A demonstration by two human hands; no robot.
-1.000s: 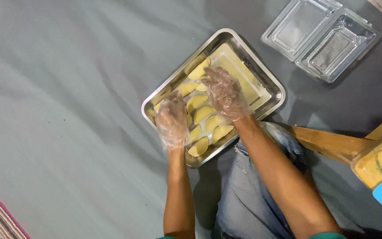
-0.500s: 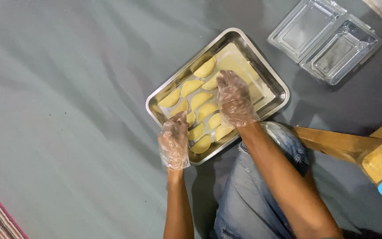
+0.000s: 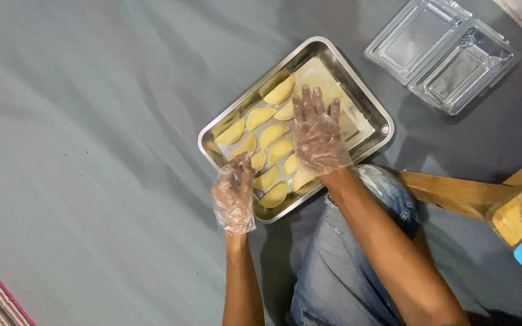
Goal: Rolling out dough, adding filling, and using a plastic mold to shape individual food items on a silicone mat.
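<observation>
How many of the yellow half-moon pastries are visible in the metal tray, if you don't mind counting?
10 pastries show in the tray, in two rough rows from far corner to near edge; the right hand may hide more.

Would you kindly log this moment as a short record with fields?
surface: grey cloth
tray: steel tray, paper-lined
contents: pale half-moon pastries, raw-looking, in rows
left hand: clear glove, fingers curled at the tray's near edge
right hand: clear glove, fingers spread flat over the pastries
nearby: open clear clamshell box beyond the tray; wooden stool to the right
</observation>
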